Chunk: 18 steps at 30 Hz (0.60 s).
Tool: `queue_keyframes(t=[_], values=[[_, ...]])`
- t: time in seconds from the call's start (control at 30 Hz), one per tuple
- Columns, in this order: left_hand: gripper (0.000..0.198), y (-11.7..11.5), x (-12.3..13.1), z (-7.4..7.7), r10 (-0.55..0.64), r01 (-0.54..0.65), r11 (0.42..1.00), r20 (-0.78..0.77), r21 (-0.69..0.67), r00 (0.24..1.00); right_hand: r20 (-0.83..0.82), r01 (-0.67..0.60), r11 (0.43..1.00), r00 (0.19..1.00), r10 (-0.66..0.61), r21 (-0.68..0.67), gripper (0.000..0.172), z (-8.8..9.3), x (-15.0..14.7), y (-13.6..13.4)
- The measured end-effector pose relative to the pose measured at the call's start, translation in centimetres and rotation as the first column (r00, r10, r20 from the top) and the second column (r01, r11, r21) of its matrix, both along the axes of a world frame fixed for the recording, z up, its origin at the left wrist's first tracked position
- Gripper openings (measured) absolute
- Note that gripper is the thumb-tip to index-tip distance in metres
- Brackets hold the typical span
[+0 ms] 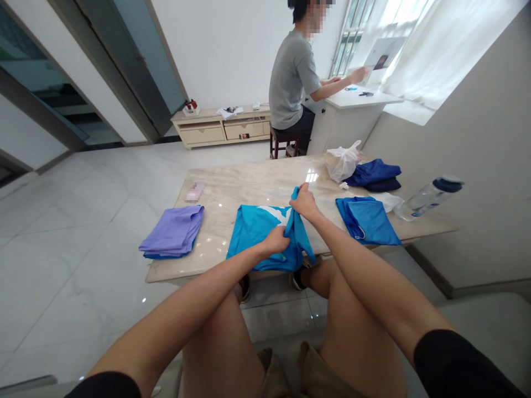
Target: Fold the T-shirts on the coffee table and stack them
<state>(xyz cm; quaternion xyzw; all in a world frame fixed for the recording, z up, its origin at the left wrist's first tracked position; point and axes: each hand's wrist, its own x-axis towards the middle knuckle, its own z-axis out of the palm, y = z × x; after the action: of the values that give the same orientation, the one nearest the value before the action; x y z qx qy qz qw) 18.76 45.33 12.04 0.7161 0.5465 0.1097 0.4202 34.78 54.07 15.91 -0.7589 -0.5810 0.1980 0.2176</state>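
Fingers of the left hand were clenched on a fold of the turquoise shirt, which lay at the near edge of the marble table. The right hand gripped its bunched edge, held raised. A purple garment lay folded to the left and a blue garment to the right.

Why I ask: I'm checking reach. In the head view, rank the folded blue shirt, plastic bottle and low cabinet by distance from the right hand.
1. Folded blue shirt, on the table just right of the right hand, which grips the turquoise shirt.
2. Plastic bottle, lying at the table's far right edge.
3. Low cabinet, across the floor by the back wall.
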Motion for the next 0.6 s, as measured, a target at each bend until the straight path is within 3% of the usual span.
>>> queue_keyframes(t=[0.1, 0.2, 0.27, 0.33, 0.47, 0.6], values=[[0.03, -0.3, -3.6, 0.6, 0.077, -0.069, 0.994, 0.088, -0.09, 0.993, -0.018, -0.042, 0.998, 0.999, 0.041, -0.052, 0.069, 0.6, -4.5, 0.3], [0.019, 0.1, -7.6, 0.5, 0.184, -0.161, 0.97, 0.118, -0.182, 0.976, -0.195, -0.114, 0.979, 0.977, 0.081, -0.166, 0.073, 0.9, -7.9, 1.2], [0.005, 0.5, -10.1, 0.0, 0.255, -0.222, 0.942, 0.106, -0.252, 0.961, -0.359, -0.234, 0.937, 0.924, 0.131, -0.26, 0.067, 0.8, -8.8, 2.1], [0.009, 1.0, -12.2, -0.7, 0.311, -0.267, 0.907, 0.091, -0.325, 0.946, -0.403, -0.349, 0.883, 0.891, 0.21, -0.312, 0.055, 0.2, -8.7, 2.9], [0.012, 1.6, -14.5, -1.9, 0.366, -0.297, 0.87, 0.111, -0.394, 0.924, -0.108, -0.427, 0.797, 0.899, 0.424, -0.428, 0.038, -1.9, -6.6, 3.8], [0.018, 2.4, -14.8, -3.1, 0.337, -0.264, 0.887, 0.139, -0.378, 0.931, 0.041, -0.551, 0.682, 0.763, 0.645, -0.481, 0.039, -4.2, -4.9, 2.7]])
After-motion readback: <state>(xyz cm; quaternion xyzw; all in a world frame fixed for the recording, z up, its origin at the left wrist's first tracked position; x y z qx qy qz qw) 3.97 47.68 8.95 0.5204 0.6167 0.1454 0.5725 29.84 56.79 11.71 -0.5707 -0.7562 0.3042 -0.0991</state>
